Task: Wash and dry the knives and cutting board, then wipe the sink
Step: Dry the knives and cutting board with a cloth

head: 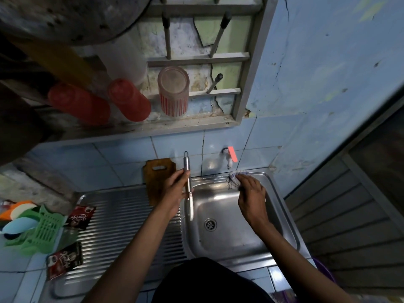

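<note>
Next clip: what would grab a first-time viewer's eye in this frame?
The left hand holding a steel-handled knife over the sink basin, blade pointing down toward the person. To its right, the right hand grips a checked cloth at the basin's back rim, just under the tap. A wooden cutting board leans on the tiled wall behind the left hand.

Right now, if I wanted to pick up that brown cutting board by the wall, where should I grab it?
Probably by the handle slot at the top of the cutting board. It stands upright against the tiled wall, so that end is free. Come from above and in front; the left hand holding the knife covers its lower right part.
</note>
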